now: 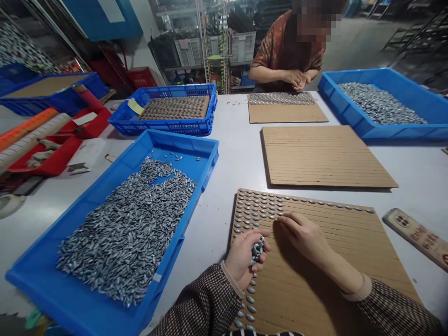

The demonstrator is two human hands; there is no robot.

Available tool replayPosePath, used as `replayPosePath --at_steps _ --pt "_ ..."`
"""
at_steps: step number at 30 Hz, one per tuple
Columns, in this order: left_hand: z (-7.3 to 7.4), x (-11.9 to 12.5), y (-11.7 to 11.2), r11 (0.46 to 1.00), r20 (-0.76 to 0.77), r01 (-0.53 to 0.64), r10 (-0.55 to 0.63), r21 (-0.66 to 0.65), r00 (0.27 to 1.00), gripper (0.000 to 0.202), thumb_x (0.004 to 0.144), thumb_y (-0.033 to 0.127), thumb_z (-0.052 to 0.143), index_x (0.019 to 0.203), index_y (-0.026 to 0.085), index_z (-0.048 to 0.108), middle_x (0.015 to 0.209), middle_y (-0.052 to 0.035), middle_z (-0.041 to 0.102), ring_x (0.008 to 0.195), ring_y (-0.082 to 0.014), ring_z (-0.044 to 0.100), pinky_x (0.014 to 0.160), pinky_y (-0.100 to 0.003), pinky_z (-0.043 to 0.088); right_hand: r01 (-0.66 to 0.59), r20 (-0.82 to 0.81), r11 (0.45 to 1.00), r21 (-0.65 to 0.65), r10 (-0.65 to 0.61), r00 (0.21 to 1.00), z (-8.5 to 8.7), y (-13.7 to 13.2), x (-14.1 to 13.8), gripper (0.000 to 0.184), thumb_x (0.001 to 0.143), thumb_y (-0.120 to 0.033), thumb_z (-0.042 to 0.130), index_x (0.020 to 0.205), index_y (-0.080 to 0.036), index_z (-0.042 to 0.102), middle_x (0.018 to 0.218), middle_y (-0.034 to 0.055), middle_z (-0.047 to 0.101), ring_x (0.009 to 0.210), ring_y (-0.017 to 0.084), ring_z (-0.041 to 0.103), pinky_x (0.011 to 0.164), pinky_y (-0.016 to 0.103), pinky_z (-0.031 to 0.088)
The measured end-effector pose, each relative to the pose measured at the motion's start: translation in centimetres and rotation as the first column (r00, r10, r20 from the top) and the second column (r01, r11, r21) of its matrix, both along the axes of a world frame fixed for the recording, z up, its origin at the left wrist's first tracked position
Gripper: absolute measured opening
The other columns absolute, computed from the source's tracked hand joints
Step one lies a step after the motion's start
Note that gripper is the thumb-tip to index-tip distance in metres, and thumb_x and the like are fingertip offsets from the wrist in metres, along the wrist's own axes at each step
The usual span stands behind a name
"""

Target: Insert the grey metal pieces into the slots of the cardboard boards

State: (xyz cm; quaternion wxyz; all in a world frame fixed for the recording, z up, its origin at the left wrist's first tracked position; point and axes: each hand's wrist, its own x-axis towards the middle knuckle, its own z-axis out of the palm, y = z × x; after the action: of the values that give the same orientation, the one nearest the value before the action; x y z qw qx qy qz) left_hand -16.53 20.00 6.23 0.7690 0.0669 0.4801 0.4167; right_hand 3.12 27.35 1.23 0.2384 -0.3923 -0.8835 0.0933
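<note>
A handful of small grey spindle-shaped metal pieces (pixel 257 250) rests in my left hand (pixel 241 256), its fingers curled round them. It hovers over the left part of a slotted cardboard sheet (pixel 336 261). My right hand (pixel 304 233) has its fingertips pinched together against the sheet, at the right end of a short row of pieces; whatever is between them is hidden. Rows of the same pieces (pixel 255 205) fill the sheet's upper left. A single line of them runs along the top edge, and more lie down the left edge, partly behind my left hand.
A blue tray (pixel 196 142) heaped with loose pieces stands on the left. Beyond my sheet lies a slotted cardboard stack (pixel 322 154). A co-worker (pixel 290 60) handles pieces across the table beside another blue tray (pixel 395 77). A printed wooden paddle (pixel 416 233) lies at right.
</note>
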Motion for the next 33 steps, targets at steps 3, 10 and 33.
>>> replayPosePath --at_steps 3,10,33 --pt "-0.2 0.2 -0.1 1.0 -0.011 -0.001 0.001 0.027 1.0 0.032 0.081 0.029 0.053 0.108 0.013 0.058 0.071 -0.0011 0.056 0.046 -0.0049 0.043 0.036 -0.016 0.016 -0.036 -0.221 0.964 -0.263 -0.024 0.975 2.2 -1.5 -1.3 0.021 0.095 -0.028 0.048 0.103 -0.019 0.065 0.091 0.0072 0.066 0.08 0.016 0.06 0.067 0.027 0.048" --pt "-0.9 1.1 -0.5 0.991 -0.11 -0.103 0.113 0.088 0.988 0.039 0.082 0.035 0.056 0.115 0.015 0.058 0.07 0.0014 0.052 0.045 -0.0042 0.041 0.037 -0.015 0.017 -0.145 -0.417 0.624 -0.768 -0.315 0.852 3.9 -4.3 -4.6 0.025 0.09 -0.041 0.056 0.092 -0.018 0.067 0.078 0.0023 0.068 0.06 0.012 0.057 0.053 0.023 0.044" --pt "-1.5 -1.2 -1.5 0.971 0.104 -0.237 0.24 -0.033 0.965 0.026 0.082 0.034 0.06 0.099 0.014 0.057 0.071 0.0028 0.047 0.047 -0.0025 0.037 0.037 -0.015 0.016 -0.046 0.043 0.988 0.145 0.04 0.998 -1.8 -1.0 -3.8 0.025 0.092 -0.009 0.044 0.1 -0.017 0.066 0.096 0.008 0.067 0.084 0.016 0.059 0.074 0.025 0.048"
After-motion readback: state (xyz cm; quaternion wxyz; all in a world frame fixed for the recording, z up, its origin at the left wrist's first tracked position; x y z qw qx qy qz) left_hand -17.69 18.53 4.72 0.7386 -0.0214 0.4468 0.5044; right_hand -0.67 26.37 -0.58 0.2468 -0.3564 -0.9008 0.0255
